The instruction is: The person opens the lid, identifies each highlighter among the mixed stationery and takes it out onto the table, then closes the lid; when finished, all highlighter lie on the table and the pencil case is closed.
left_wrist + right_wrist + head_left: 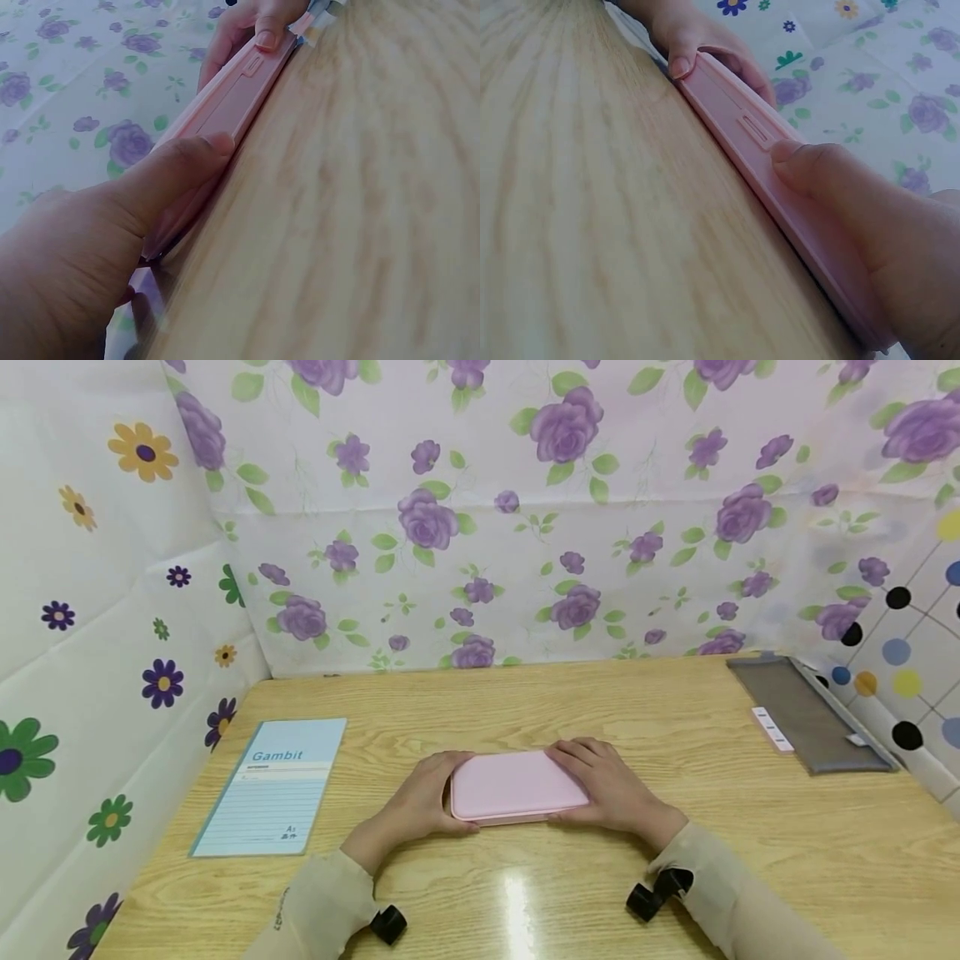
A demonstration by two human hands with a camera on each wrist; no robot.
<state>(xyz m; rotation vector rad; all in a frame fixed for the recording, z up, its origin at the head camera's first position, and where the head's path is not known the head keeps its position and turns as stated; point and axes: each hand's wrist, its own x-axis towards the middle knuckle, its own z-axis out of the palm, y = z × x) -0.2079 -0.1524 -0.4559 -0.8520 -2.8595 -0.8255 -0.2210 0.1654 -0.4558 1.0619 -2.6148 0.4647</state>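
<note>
A flat pink case (517, 785) with rounded corners sits low at the middle of the wooden table. My left hand (422, 797) grips its left end, thumb along the front side and fingers round the back corner. At the right end my right hand (611, 785) holds it the same way, its fingers lying over the top's back corner. The front side of the case (225, 112) shows a small raised oblong in the left wrist view. In the right wrist view the right thumb presses on the case's front side (739, 142), close by that oblong.
A light blue notebook (277, 785) marked "Gambit" lies to the left. At the far right is a grey mesh pouch (810, 714), with a slim pink-and-white strip (772, 730) at its left edge. Flowered sheets (495, 527) hang behind the table (480, 710) and at its left.
</note>
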